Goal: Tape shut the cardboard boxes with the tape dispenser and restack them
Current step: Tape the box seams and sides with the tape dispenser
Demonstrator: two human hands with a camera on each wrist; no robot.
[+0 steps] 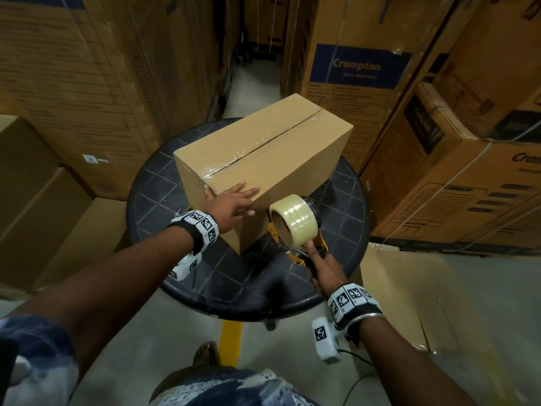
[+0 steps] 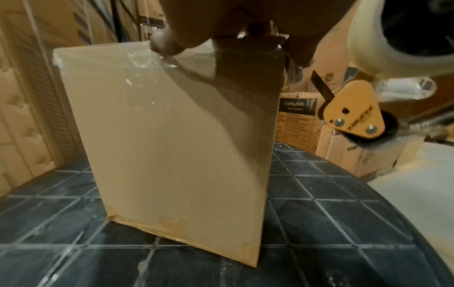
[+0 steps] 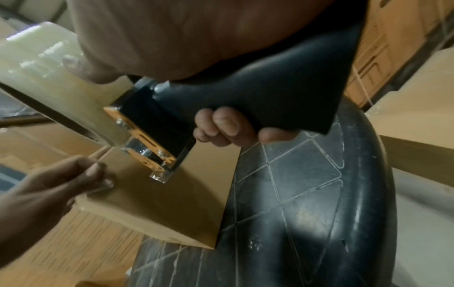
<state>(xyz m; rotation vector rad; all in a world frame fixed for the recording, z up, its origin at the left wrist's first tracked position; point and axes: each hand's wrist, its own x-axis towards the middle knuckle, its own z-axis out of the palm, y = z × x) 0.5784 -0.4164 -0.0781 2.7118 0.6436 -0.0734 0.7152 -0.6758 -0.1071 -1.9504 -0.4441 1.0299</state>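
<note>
The cardboard box [image 1: 263, 159] sits mid-frame on the round tabletop [image 1: 345, 200], clear tape already along its top seam. The left hand [image 1: 231, 205] lies flat-fingered on the near top edge, probably to steady it. At lower right, the right hand [image 1: 325, 272] wraps the tape dispenser [image 1: 295, 224] handle, its grip closed, the tool just beside the box end.

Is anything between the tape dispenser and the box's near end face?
Nothing: the head view shows the tape dispenser just off the cardboard box, beside the left hand.
</note>
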